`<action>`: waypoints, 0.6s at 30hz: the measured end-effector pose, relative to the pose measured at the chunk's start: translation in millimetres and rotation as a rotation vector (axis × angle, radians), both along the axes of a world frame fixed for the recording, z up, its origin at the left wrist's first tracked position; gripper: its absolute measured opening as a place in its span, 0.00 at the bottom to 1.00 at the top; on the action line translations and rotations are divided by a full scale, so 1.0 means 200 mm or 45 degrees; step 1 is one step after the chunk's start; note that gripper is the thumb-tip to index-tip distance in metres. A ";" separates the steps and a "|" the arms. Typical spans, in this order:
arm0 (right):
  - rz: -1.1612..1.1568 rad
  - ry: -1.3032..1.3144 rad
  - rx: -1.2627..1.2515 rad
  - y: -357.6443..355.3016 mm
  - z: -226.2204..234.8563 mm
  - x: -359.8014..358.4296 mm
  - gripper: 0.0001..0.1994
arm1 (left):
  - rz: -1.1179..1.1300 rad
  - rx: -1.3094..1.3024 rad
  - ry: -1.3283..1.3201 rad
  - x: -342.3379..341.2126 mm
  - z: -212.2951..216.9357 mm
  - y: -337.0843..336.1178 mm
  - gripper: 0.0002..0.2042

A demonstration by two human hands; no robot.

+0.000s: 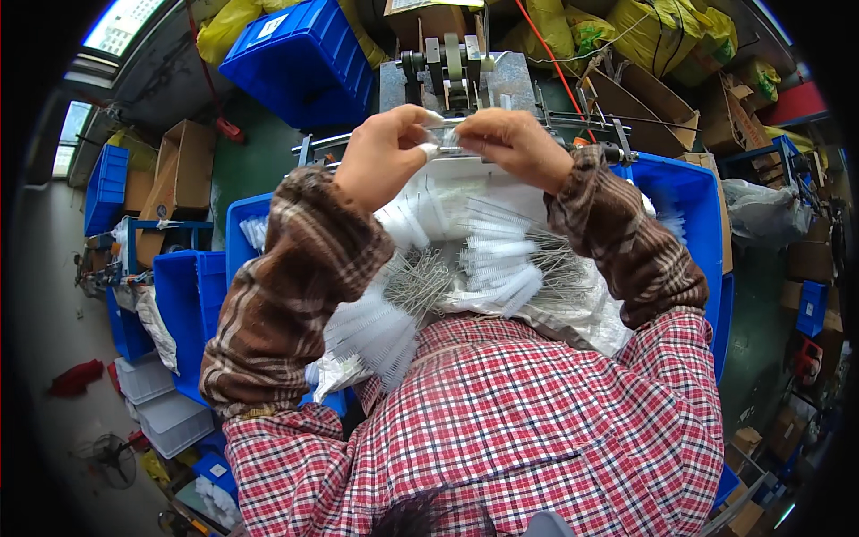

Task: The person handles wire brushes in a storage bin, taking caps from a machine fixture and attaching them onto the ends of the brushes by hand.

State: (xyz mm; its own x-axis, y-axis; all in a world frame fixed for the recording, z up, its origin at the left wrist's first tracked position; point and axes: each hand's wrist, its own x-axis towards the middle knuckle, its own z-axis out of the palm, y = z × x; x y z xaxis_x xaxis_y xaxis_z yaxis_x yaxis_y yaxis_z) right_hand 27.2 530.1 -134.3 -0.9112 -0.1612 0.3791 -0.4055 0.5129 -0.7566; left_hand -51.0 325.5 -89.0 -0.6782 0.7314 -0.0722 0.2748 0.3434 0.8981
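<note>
Both hands are raised in front of the machine [455, 67], close together. My left hand [383, 154] has white coverings on its fingertips and pinches one end of a small white-bristled wire brush [445, 136]. At the brush's other end, the fingers of my right hand [517, 148] are closed, partly hiding it. Below the hands, on white sheeting over my lap, lie piles of finished-looking wire brushes: one heap [369, 333] at the left, another [501, 259] at the right. Their thin wire stems [420, 285] point toward the middle.
A large blue bin [707, 197] surrounds the sheeting. Another blue bin [300, 63] stands tilted by the machine at the far left. Metal rods [573, 123] run across just beyond my hands. Yellow sacks [658, 36] and cardboard boxes [640, 107] crowd the far right.
</note>
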 end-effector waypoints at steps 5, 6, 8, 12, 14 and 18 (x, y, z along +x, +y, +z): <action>-0.576 0.162 0.958 0.29 -0.26 -0.27 0.05 | 0.021 -0.409 0.309 0.03 0.11 -0.28 0.12; -0.570 0.168 0.951 0.30 -0.29 -0.31 0.05 | 0.030 -0.465 0.417 0.05 0.12 -0.35 0.13; -0.623 0.273 0.986 0.32 -0.34 -0.36 0.04 | 0.028 -0.510 0.548 0.08 0.13 -0.46 0.12; -0.585 0.244 0.943 0.34 -0.36 -0.37 0.07 | 0.037 -0.640 0.591 0.11 0.11 -0.58 0.09; -0.576 0.235 0.945 0.33 -0.36 -0.38 0.08 | 0.058 -0.717 0.467 0.12 0.12 -0.60 0.09; -0.514 0.267 0.892 0.35 -0.38 -0.40 0.10 | 0.051 -0.709 0.548 0.12 0.11 -0.62 0.08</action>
State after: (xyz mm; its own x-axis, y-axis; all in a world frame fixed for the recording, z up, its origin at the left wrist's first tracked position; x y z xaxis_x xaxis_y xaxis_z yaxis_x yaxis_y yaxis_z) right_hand -52.7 600.7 -209.6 -0.8713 -0.0988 0.4806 -0.1864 0.9727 -0.1380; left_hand -26.7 201.5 -67.7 -0.7560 0.6378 -0.1475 0.5441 0.7374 0.4002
